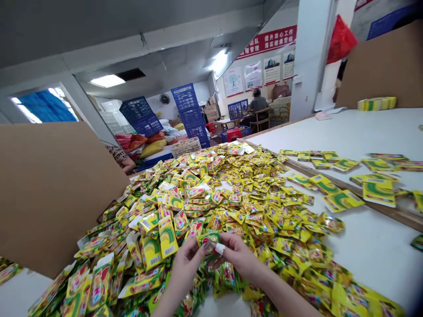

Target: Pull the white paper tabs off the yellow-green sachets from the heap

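Note:
My left hand point(189, 260) and my right hand point(238, 259) meet low in the middle of the head view. Between them they pinch a small green and yellow packet point(210, 238), partly hidden by my fingers. White tape point(219, 248) is wrapped round my right thumb. Around my hands spreads a large heap of printed goods. On its left lie flat yellow and green cardboard boxes point(168, 237), some with white flaps standing open. Shiny filled sachets point(280, 246) make up the right side of the heap. More sachets lie below my hands.
A wooden strip point(333, 180) crosses the white table point(373, 233), with several yellow boxes point(378, 190) along it. Cardboard panels point(56, 189) stand at both sides. Behind are stacked blue crates point(191, 114) and a seated person point(258, 105); another person's arm point(127, 164) shows at left.

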The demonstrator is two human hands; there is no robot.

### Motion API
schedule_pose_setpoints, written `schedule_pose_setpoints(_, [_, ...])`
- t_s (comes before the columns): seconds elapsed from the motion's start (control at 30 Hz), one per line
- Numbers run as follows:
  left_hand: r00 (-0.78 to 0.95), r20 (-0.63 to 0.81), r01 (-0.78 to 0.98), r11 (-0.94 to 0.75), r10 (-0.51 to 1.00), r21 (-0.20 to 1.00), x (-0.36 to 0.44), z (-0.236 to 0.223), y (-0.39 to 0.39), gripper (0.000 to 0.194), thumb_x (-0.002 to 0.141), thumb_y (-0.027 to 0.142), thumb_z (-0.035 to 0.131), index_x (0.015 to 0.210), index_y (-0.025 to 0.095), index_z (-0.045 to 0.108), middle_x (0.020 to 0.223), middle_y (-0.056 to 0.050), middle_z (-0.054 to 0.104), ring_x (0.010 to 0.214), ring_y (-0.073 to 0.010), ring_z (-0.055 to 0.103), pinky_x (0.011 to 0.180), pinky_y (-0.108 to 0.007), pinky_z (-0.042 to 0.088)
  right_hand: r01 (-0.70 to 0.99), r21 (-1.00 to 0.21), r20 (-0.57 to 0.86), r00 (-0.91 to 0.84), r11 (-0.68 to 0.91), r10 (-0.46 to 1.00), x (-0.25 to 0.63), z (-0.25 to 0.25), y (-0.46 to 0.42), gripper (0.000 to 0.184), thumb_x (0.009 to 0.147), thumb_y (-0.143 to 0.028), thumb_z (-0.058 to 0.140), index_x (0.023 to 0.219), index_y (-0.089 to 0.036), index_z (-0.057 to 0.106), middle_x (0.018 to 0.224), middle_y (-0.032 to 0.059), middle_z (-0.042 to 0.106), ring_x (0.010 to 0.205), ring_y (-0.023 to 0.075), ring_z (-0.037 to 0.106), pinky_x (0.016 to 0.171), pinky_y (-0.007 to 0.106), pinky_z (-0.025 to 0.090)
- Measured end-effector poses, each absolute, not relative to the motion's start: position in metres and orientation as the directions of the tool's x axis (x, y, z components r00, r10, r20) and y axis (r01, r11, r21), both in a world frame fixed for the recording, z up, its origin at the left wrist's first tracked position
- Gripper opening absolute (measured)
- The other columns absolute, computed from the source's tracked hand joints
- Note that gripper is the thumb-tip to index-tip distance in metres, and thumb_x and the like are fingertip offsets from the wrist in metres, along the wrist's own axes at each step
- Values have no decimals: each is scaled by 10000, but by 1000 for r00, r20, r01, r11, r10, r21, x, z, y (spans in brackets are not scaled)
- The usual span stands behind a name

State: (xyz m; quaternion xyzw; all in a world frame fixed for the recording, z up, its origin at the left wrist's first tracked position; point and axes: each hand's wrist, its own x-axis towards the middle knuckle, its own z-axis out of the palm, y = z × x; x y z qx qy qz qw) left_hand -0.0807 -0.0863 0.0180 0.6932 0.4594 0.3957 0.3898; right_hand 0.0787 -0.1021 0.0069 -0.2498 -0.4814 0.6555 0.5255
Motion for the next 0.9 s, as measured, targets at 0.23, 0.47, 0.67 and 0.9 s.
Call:
schedule_pose_setpoints(0.23, [219,252,563,-333,943,756,-50,15,-70,426,798,535,395,754,152,576,755,-31,509,729,-180,523,661,-280,462,-468,-883,83,-109,22,991,84,-2,-89,291,606,-358,726,776,-151,611,636,-20,625,474,105,561,466,243,497])
schedule_pose_setpoints(0.47, [191,244,823,-290,951,488,-59,36,-33,358,823,412,390,1007,142,537,868,-114,609,886,-291,568,797,-427,422,-452,-892,22,16,27,1000,94,-9,-77,276,619,-382,674,758,-167,570,593,-37,594,436,120,554,421,257,482])
schedule_pose_setpoints(0.67, [120,184,946,-168,976,277,-87,31,-19,314,631,402,622,794,136,592,882,-199,622,1016,-419,499,853,-520,349,-422,-903,66,43,78,997,99,-13,-74,212,602,-317,690,728,-179,590,637,-28,588,473,99,475,366,204,404])
schedule_pose_setpoints(0.9, [197,116,863,-228,974,451,-96,37,-46,349,618,396,616,870,169,539,953,-133,619,942,-330,556,805,-426,410,-425,-902,120,-67,81,990,104,-1,-83,249,646,-350,693,801,-173,609,653,-33,576,449,64,428,372,171,348])
